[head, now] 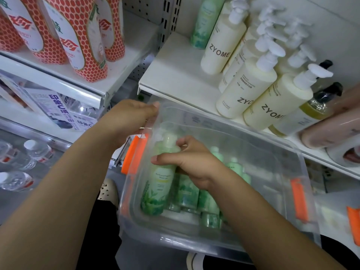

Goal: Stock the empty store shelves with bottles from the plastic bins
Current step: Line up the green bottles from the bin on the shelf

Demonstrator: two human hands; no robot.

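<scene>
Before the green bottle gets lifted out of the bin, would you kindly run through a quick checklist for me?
1. Right hand closed around the green shower-gel bottle: ok.
2. Left hand steadying the clear plastic bin at its rim: ok.
3. Path upward out of the bin unobstructed: ok.
4. Free space on the white shelf beside the matching green bottle: ok.
5. Bottle cap sealed: cannot tell.
</scene>
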